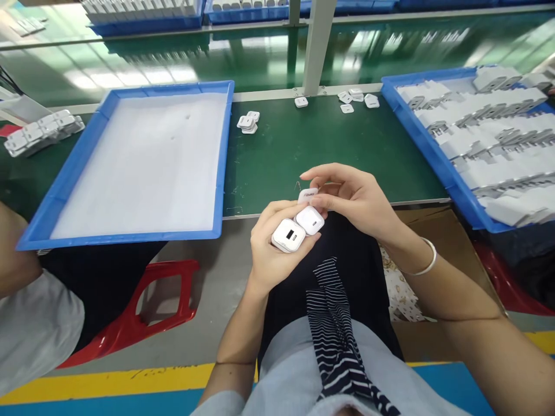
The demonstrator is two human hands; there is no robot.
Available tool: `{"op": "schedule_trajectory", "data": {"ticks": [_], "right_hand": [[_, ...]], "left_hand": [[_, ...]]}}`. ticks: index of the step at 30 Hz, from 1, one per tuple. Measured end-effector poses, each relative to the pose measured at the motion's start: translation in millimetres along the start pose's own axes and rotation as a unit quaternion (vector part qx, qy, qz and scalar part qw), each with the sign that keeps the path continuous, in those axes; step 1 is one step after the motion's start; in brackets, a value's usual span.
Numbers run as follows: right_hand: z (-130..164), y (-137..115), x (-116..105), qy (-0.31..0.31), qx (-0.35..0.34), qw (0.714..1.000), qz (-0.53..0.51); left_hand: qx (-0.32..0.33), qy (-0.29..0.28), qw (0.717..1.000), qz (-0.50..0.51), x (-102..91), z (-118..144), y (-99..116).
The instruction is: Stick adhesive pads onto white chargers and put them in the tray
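1. While both hands hover in front of the near edge of the green table (303, 150), above the person's lap, the left hand (271, 254) grasps two small white charger blocks side by side: one charger (288, 236) shows a dark port face, the second charger (310, 220) sits just beside it, touching.
2. Left fingers are curled under the blocks; the thumb presses on from the side.
3. The right hand (355, 199) pinches a third white piece (307, 195), printed with small lettering, between thumb and fingertips, directly above the second charger. Contact between the two: cannot tell.
4. Remaining right fingers are extended, loosely spread. A silver bangle (427, 263) sits on the right wrist.
5. Blue tray (223, 167), lined white, lies on the left part of the table, overhanging its near edge.
6. Second blue tray (429, 153) at the right edge holds rows of white pronged chargers.
7. Loose white caps (248, 122) lie near the far edge, centre; more caps (355, 99) lie further right.
8. Another person's sleeve (34, 329) shows at far left, beside a red stool (147, 315).
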State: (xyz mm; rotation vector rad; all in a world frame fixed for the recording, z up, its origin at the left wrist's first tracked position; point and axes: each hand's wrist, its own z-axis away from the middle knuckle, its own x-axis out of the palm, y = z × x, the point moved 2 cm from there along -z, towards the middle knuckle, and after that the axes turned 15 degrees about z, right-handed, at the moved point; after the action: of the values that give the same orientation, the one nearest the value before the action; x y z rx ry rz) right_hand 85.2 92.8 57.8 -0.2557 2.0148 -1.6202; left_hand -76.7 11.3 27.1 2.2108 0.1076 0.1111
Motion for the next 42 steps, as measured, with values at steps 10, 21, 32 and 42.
{"op": "schedule_trajectory", "data": {"ticks": [10, 21, 32, 42], "right_hand": [[9.2, -13.1, -17.7, 0.094, 0.048, 0.994, -0.001], [16.9, -29.7, -3.7, -0.146, 0.107, 0.982, -0.058], [13.3, -27.0, -1.8, -0.158, 0.112, 0.98, -0.047], [13.9, -30.0, -1.4, -0.183, 0.136, 0.973, -0.034]], "left_hand": [[0.039, -0.045, 0.998, -0.015, 4.4, -1.7, -5.2], [0.065, -0.056, 0.996, -0.023, 6.6, -5.7, -6.5], [0.048, -0.06, 0.996, -0.036, 5.9, -3.4, -3.6], [0.058, -0.064, 0.996, -0.039, 6.8, -2.0, -4.6]]}}
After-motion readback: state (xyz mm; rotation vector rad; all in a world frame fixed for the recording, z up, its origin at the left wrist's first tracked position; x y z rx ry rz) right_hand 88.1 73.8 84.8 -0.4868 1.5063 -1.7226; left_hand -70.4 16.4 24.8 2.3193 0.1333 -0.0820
